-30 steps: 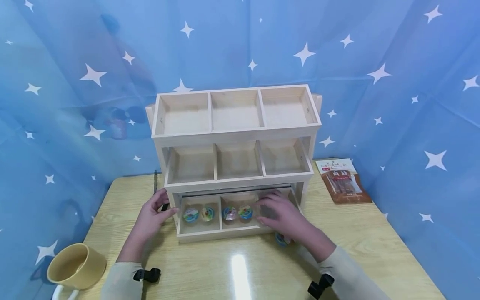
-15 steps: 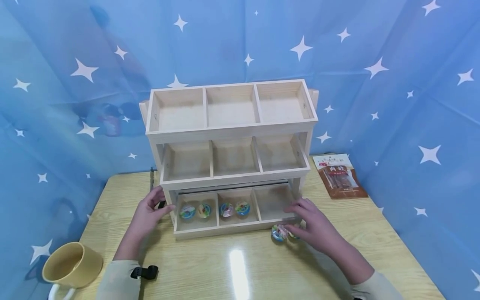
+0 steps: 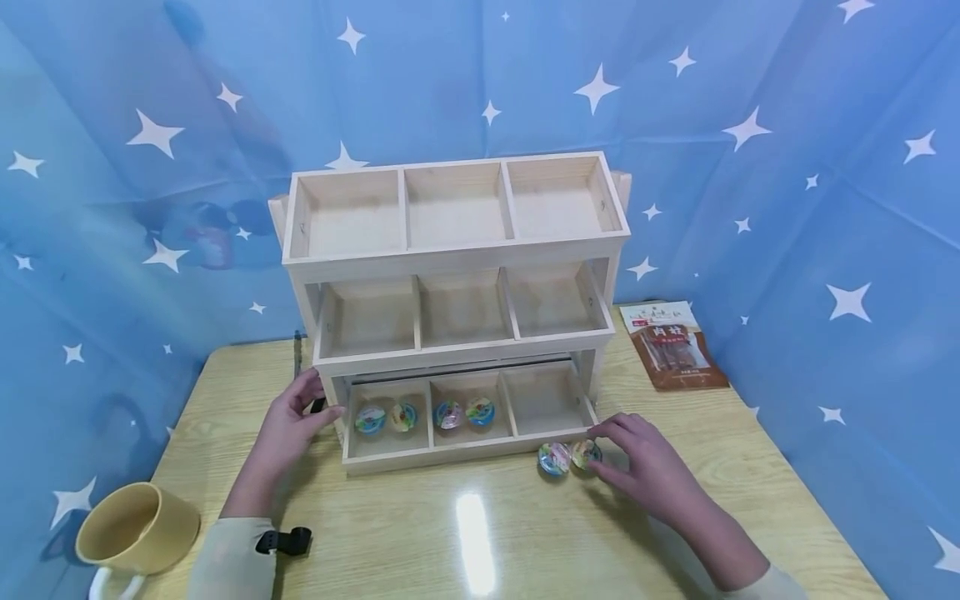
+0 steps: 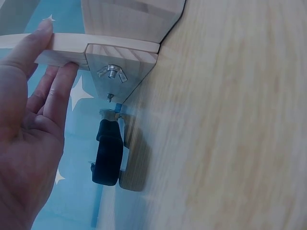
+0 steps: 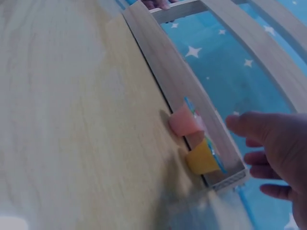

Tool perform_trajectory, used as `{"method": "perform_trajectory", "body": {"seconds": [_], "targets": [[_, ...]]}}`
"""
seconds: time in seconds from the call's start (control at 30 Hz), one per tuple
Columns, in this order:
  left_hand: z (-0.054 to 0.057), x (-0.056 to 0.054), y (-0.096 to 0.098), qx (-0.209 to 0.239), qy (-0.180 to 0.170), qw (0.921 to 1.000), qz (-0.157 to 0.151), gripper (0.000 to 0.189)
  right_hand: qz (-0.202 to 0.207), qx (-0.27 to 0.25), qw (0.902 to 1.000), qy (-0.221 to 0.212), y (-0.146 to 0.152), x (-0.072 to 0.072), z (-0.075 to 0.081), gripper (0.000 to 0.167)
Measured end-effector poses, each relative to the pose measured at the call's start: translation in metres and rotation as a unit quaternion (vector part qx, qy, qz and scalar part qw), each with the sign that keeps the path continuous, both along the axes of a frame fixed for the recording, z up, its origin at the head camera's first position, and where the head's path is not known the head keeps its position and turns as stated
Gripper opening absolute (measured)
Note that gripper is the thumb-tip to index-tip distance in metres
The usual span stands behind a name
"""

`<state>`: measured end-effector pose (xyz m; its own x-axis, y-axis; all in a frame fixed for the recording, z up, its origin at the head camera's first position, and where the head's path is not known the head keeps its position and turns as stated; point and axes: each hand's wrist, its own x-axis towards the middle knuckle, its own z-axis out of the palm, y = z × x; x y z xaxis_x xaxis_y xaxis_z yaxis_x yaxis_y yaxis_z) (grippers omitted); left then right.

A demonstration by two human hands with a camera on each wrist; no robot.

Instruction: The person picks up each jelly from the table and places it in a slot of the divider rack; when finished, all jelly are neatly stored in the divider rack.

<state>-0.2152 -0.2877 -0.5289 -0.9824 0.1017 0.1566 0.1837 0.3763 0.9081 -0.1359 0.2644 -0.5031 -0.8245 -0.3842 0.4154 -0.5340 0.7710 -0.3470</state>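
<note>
A three-tier wooden shelf (image 3: 442, 260) stands on the table, each tier split into three compartments. My left hand (image 3: 288, 425) grips its left side post (image 4: 72, 48), thumb on one face and fingers on the other. Two jelly cups with foil lids, one pink (image 5: 184, 120) and one yellow (image 5: 200, 159), stand side by side on the table against the bottom tier's front right. Beside the yellow cup, my right hand (image 3: 652, 462) hovers with fingers loosely bent, holding nothing. Two jelly cups (image 3: 387, 418) lie in the bottom left compartment and two more (image 3: 464, 413) in the bottom middle one.
A yellow mug (image 3: 138, 529) with a white handle stands at the table's front left. A brown and white snack packet (image 3: 675, 346) lies right of the shelf. Behind the left post is a black-handled object (image 4: 109, 153). A blue star-patterned curtain (image 3: 442, 83) surrounds the table.
My right hand has drawn out of the bottom right compartment to the right, beside the two cups at the front, uncovering them. My left hand keeps its grip on the post.
</note>
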Motion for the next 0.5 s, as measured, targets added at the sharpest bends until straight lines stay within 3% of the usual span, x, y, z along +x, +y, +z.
{"method": "perform_trajectory", "body": {"seconds": [0.23, 0.5], "targets": [[0.000, -0.002, -0.001, 0.003, 0.005, 1.0000, -0.003, 0.071, -0.034, 0.021, 0.9985, -0.036, 0.001, 0.003, -0.008, 0.046], [0.000, -0.002, 0.000, 0.004, 0.005, 1.0000, -0.003, 0.070, -0.043, 0.015, 0.9983, -0.038, 0.000, 0.004, -0.014, 0.047]]}}
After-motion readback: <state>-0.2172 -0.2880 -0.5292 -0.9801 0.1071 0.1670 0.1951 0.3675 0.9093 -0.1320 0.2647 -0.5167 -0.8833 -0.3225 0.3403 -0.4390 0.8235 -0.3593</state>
